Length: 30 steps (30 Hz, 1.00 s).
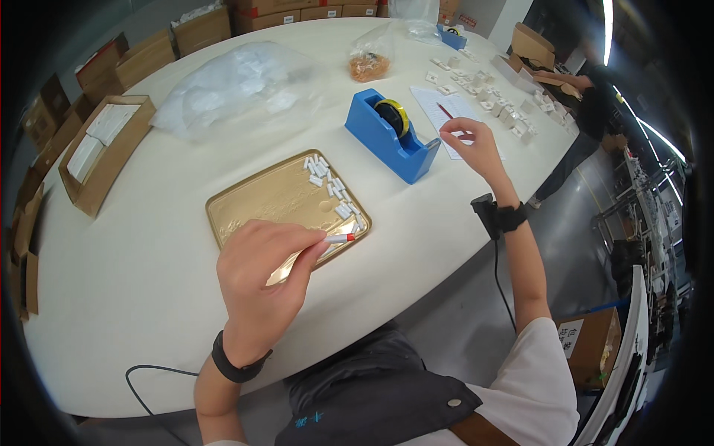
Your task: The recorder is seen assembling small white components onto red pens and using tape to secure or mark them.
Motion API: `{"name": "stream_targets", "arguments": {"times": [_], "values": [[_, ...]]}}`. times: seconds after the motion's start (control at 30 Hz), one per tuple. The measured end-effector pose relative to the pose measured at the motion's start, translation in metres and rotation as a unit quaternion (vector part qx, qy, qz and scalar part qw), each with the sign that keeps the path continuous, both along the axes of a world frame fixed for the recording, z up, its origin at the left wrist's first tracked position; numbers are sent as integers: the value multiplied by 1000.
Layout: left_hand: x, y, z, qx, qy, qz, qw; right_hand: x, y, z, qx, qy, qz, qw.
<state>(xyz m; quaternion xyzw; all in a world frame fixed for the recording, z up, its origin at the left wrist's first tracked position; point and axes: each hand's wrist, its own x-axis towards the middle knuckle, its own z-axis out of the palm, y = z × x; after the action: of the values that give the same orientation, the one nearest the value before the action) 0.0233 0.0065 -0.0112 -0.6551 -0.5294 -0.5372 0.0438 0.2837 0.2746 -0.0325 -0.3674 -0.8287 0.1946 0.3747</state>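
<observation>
My left hand [264, 271] is over the near side of a shallow gold metal tray [260, 195]. Its thumb and forefinger pinch a small white cylinder with a red end [340, 238]. Along the tray's right side lie several similar small white cylinders [338, 191]. To the right stands a blue tape dispenser [388, 141] with a yellow-edged roll of tape [393, 117]. My right hand [476, 147] is at the dispenser's cutting end, thumb and forefinger pinched together. Whatever is between those fingertips is too small to make out.
Behind my right hand, a red pen [445, 111] lies on a paper sheet [428, 100]. Beyond are small white parts [513, 119], a bag of orange pieces [370, 67] and a large clear bag [238, 85]. An open carton [111, 149] stands left. Another person [587, 104] works far right.
</observation>
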Motion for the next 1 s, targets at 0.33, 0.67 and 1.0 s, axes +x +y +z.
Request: {"name": "stream_targets", "arguments": {"times": [0.33, 0.67, 1.0], "values": [[-4, 2, -4, -9, 1, 6, 1000, 2, 44, -14, -131, -116, 45, 983], [-2, 4, -6, -17, -6, 3, 1000, 3, 59, -10, -265, -79, 104, 955], [-6, 3, -6, -23, -23, -2, 999, -2, 63, -11, -377, -30, 42, 925]]}}
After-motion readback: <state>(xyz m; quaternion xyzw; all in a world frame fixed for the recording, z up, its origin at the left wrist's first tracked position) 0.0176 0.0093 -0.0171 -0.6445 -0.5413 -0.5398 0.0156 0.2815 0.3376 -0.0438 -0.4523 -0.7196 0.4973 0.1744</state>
